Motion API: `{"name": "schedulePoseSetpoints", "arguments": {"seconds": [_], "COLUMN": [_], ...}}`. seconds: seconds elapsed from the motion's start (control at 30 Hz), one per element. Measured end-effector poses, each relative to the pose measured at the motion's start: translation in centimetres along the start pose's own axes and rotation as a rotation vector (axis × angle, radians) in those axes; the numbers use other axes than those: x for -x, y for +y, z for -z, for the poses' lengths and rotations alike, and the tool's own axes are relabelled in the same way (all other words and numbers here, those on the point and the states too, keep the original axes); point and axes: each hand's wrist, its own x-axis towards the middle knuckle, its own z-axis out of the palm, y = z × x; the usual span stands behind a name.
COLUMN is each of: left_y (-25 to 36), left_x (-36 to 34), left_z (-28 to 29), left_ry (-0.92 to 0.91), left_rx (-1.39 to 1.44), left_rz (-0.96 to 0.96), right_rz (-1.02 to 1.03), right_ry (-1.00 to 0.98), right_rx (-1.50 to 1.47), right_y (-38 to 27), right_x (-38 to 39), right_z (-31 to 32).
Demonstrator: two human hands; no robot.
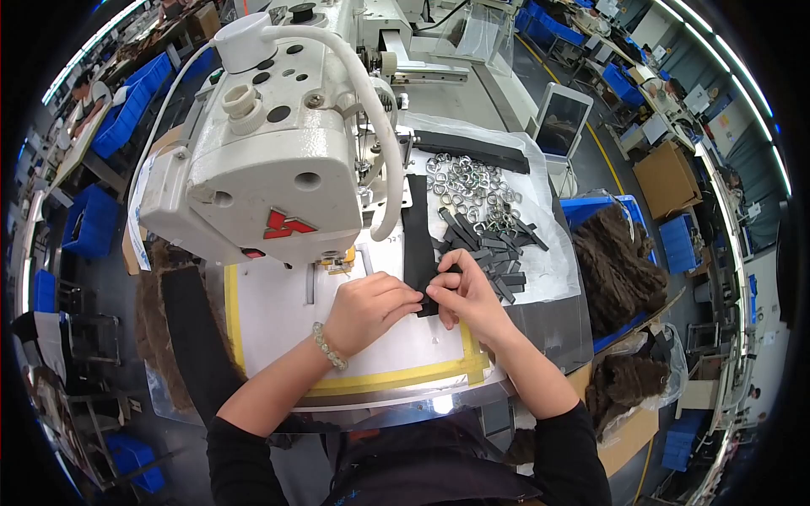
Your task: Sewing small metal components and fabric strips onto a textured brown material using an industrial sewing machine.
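A long black fabric strip (417, 232) lies lengthwise beside the sewing head, its near end between my hands. My left hand (371, 310), with a beaded bracelet at the wrist, is closed, fingertips pinching the strip's near left edge. From the other side my right hand (470, 297) is closed with curled fingers, thumb and forefinger at the strip's right edge. Whether a smaller dark piece is also in those fingers is hidden. Short black strap pieces (485, 246) are heaped just beyond my right hand. Behind them lie many silver D-rings (472, 190).
The white sewing machine (270, 160) stands left of the strip, above a white plate with yellow tape edges (337, 381). Another black strip (481, 152) lies beyond the rings. Brown furry pieces fill a blue crate (637, 205) at right; a fur piece with black band (192, 312) hangs at left.
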Motion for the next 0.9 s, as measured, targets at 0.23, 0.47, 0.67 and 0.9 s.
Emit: {"name": "schedulePoseSetpoints", "arguments": {"seconds": [0.23, 0.47, 0.67, 0.9], "left_y": [-0.02, -0.06, 0.03, 0.06], "left_x": [-0.23, -0.08, -0.29, -0.31], "left_z": [0.34, 0.43, 0.52, 0.49], "left_ry": [0.011, 0.008, 0.005, 0.013], "left_rx": [-0.004, -0.004, 0.007, 0.007], "left_rz": [-0.017, 0.019, -0.010, -0.029], "right_rz": [0.031, 0.035, 0.033, 0.031], "right_ry": [-0.066, -0.071, -0.096, -0.094], "right_rx": [-0.021, 0.045, -0.030, -0.006], "right_y": [-0.44, -0.76, -0.45, -0.38], "right_x": [0.28, 0.33, 0.36, 0.25], "right_z": [-0.74, -0.77, -0.27, -0.32]}}
